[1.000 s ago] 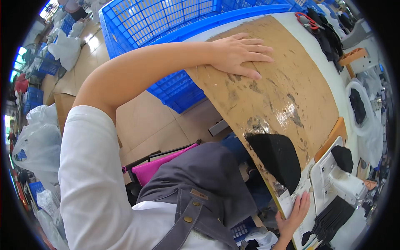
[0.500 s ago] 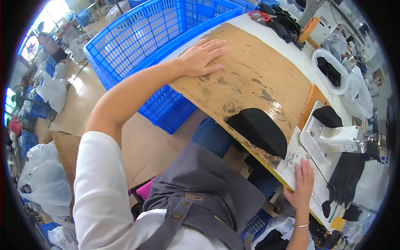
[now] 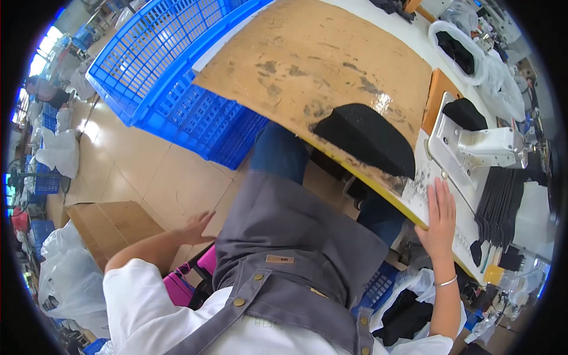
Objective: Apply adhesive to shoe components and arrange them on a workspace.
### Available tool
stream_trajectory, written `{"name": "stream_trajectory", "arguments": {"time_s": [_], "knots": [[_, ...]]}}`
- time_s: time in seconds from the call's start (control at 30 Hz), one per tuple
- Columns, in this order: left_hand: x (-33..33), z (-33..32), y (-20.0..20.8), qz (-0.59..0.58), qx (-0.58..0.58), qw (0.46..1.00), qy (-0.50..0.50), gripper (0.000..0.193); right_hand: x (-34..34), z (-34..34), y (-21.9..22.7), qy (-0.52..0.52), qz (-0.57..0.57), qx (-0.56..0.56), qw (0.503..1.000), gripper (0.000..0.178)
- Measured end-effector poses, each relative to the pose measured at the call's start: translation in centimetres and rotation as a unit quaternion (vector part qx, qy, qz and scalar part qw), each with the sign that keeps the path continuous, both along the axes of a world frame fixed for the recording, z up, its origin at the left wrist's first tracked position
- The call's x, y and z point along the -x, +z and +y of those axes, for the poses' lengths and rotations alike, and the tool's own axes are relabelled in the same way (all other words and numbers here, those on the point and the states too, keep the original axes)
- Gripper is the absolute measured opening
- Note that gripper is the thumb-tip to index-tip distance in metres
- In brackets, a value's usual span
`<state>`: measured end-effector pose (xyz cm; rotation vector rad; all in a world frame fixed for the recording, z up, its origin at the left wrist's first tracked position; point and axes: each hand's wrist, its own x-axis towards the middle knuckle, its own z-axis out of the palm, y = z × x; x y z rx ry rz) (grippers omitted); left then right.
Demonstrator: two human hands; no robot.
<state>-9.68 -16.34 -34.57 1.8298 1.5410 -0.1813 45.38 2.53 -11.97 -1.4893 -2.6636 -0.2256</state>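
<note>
My left hand (image 3: pixel 197 228) hangs low beside my apron, near an open cardboard box (image 3: pixel 115 228). Its fingers are apart and nothing shows in it. On the front edge of the white worktable, my right hand (image 3: pixel 439 213) lies with fingers stretched out and holds nothing. Just left of it, a curved black fabric piece (image 3: pixel 370 137) rests at the near edge of the tan board (image 3: pixel 331 65). The white sewing machine (image 3: pixel 491 142) stands beyond my right hand, with another black piece (image 3: pixel 464 113) against it.
Several long black strips (image 3: pixel 500 198) lie right of the machine. A plastic bag with black material (image 3: pixel 455 52) stands behind it. Blue crates (image 3: pixel 195 112) adjoin the table's left end. A filled white bag (image 3: pixel 68 275) sits at lower left, and black cloth (image 3: pixel 403 316) lies below the table.
My left hand has left the tan board and swung down and back to my left side. My right hand stays on the table edge. The view has shifted.
</note>
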Motion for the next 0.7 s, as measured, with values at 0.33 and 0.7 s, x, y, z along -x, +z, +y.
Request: {"name": "stream_trajectory", "arguments": {"time_s": [0.33,0.7], "knots": [[-2.3,-9.6,-13.6,-0.087,0.114,0.984,0.104,0.095,0.2,-0.6,-1.0,-0.024,0.002,-0.041,0.999,0.097],[-3.1,-5.1,-7.1,-0.076,0.192,0.975,0.084,0.098,2.9,-1.4,-2.3,-0.081,-0.018,-0.071,0.994,0.093]]}}
